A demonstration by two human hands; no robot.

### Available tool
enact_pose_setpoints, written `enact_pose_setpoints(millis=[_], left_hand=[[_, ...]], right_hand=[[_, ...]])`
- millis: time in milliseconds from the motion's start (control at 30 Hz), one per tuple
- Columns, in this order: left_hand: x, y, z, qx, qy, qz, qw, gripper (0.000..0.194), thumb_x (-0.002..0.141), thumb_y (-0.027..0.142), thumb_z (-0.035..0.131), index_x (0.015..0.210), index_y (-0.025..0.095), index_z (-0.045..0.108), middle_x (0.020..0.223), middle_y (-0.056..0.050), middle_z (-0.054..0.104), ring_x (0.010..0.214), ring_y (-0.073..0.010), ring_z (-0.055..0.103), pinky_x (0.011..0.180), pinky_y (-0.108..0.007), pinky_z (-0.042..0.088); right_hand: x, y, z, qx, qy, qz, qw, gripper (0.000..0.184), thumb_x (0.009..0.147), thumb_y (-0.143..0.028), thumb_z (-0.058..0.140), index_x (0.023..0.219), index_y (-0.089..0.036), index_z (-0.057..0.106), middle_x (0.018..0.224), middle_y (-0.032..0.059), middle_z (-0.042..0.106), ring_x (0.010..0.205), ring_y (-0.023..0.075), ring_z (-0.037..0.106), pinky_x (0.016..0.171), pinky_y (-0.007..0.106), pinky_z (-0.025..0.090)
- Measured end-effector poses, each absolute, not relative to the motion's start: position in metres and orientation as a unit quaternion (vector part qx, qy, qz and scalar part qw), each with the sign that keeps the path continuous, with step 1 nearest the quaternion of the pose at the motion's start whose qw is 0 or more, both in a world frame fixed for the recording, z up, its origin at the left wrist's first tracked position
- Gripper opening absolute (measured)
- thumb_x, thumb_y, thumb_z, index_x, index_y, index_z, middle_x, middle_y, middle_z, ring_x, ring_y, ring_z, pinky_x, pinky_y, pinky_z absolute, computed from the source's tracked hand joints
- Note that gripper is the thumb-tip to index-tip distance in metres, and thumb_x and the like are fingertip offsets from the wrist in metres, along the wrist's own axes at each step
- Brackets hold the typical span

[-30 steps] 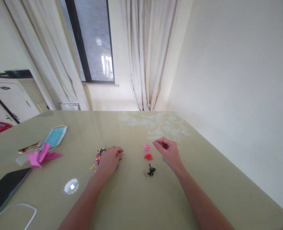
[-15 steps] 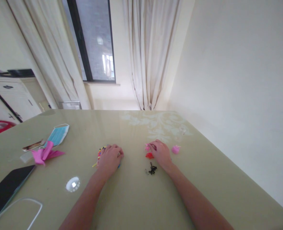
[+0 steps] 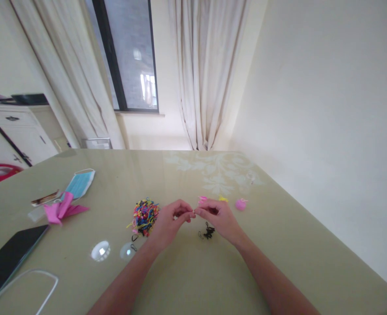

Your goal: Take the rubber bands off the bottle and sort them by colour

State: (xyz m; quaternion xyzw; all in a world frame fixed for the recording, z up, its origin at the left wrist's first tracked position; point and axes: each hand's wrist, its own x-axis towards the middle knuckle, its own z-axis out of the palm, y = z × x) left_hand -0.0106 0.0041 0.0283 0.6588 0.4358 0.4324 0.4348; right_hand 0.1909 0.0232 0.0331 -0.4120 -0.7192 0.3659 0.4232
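Note:
My left hand (image 3: 171, 222) and my right hand (image 3: 220, 217) meet fingertip to fingertip above the table. Both are closed in a pinch, and whatever is between the fingertips is too small to make out. Just left of my left hand lies a pile of multicoloured rubber bands (image 3: 144, 215), partly hidden by that hand. Beneath my right hand is a small heap of black rubber bands (image 3: 208, 231). Pink bands (image 3: 202, 199) and yellow bands (image 3: 223, 199) show past its far side, and a pink bundle (image 3: 241, 204) sits to its right.
On the table's left side are a pink folded-paper piece (image 3: 64, 210), a blue face mask (image 3: 80, 183), a dark tablet (image 3: 14, 258) and a white cable (image 3: 45, 274). A few loose dark bands (image 3: 134, 247) lie before the pile. A wall (image 3: 327, 131) borders the right.
My left hand has come off the multicoloured pile and moved right. My right hand has shifted slightly left and nearer, so the fingertips now meet. Yellow bands have come into view behind it.

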Motion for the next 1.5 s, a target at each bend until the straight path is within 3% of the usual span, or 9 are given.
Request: enact_pose_setpoints(millis=[167,267,367,533,900,1033,1233,1367,1500], left_hand=[[-0.011,0.004,0.029,0.635,0.436,0.45,0.452,0.023,0.086,0.041,0.074,0.086,0.02,0.067,0.076,-0.003,0.075,0.073,-0.0184,0.071,0.069,-0.027,0.05],[-0.017,0.005,0.034,0.672,0.441,0.411,0.43,0.021,0.089,0.041,0.07,0.095,0.021,0.07,0.09,-0.005,0.078,0.084,-0.0204,0.072,0.075,-0.029,0.052],[-0.032,0.008,0.035,0.736,0.518,0.324,0.291,0.019,0.095,0.035,0.063,0.104,0.022,0.073,0.105,-0.008,0.077,0.095,-0.0238,0.071,0.084,-0.034,0.052],[-0.057,0.016,0.025,0.744,0.657,0.12,0.014,0.019,0.093,0.022,0.061,0.104,0.019,0.076,0.113,-0.014,0.073,0.114,-0.0351,0.063,0.098,-0.048,0.044],[-0.059,0.021,0.026,0.742,0.664,0.089,0.019,0.026,0.095,0.017,0.05,0.101,0.023,0.075,0.106,-0.008,0.076,0.108,-0.0282,0.067,0.094,-0.04,0.045],[-0.059,0.023,0.021,0.734,0.66,0.162,0.005,0.029,0.094,0.017,0.048,0.106,0.022,0.074,0.106,-0.008,0.075,0.106,-0.0285,0.066,0.095,-0.041,0.047],[-0.054,0.026,0.023,0.699,0.591,0.369,0.161,0.025,0.091,0.025,0.049,0.1,0.021,0.073,0.102,-0.008,0.073,0.092,-0.0219,0.07,0.085,-0.036,0.054],[-0.045,0.022,0.029,0.625,0.547,0.437,0.346,0.034,0.084,0.042,0.067,0.108,0.018,0.074,0.091,-0.007,0.078,0.085,-0.0229,0.072,0.077,-0.034,0.055],[-0.032,0.014,0.035,0.557,0.516,0.451,0.47,0.04,0.077,0.049,0.079,0.102,0.018,0.078,0.095,-0.009,0.081,0.094,-0.0231,0.074,0.088,-0.034,0.056]], right_hand=[[0.193,0.023,0.033,-0.403,-0.721,0.396,0.402,0.032,0.087,-0.051,0.073,0.082,-0.02,0.082,0.062,-0.0009,0.061,0.056,0.0117,0.042,0.052,0.026,0.031],[0.199,0.021,0.041,-0.409,-0.709,0.407,0.406,0.031,0.086,-0.05,0.075,0.08,-0.02,0.081,0.06,-0.0014,0.059,0.055,0.0116,0.043,0.053,0.026,0.033],[0.216,0.019,0.057,-0.407,-0.665,0.442,0.443,0.028,0.083,-0.048,0.079,0.079,-0.021,0.081,0.07,0.0012,0.067,0.062,0.0142,0.054,0.06,0.028,0.042],[0.243,0.019,0.076,-0.392,-0.587,0.449,0.548,0.025,0.076,-0.045,0.085,0.07,-0.021,0.077,0.067,0.0007,0.065,0.063,0.0146,0.053,0.061,0.029,0.042],[0.246,0.015,0.085,-0.374,-0.565,0.48,0.557,0.032,0.073,-0.047,0.086,0.063,-0.02,0.071,0.061,-0.0009,0.056,0.06,0.0135,0.046,0.059,0.029,0.038],[0.25,0.021,0.077,-0.425,-0.672,0.414,0.443,0.028,0.083,-0.046,0.078,0.075,-0.019,0.076,0.064,-0.0013,0.056,0.061,0.0129,0.044,0.057,0.027,0.033],[0.24,0.031,0.051,-0.469,-0.807,0.298,0.198,0.018,0.083,-0.03,0.073,0.071,-0.018,0.077,0.057,-0.0028,0.054,0.056,0.0115,0.045,0.055,0.026,0.029],[0.236,0.033,0.038,-0.466,-0.806,0.336,0.146,0.015,0.081,-0.022,0.071,0.069,-0.018,0.077,0.058,-0.0018,0.061,0.056,0.0115,0.049,0.054,0.025,0.031],[0.241,0.036,0.037,-0.486,-0.79,0.348,0.136,0.012,0.076,-0.023,0.077,0.066,-0.018,0.076,0.055,-0.0027,0.059,0.054,0.0113,0.047,0.052,0.025,0.03]])
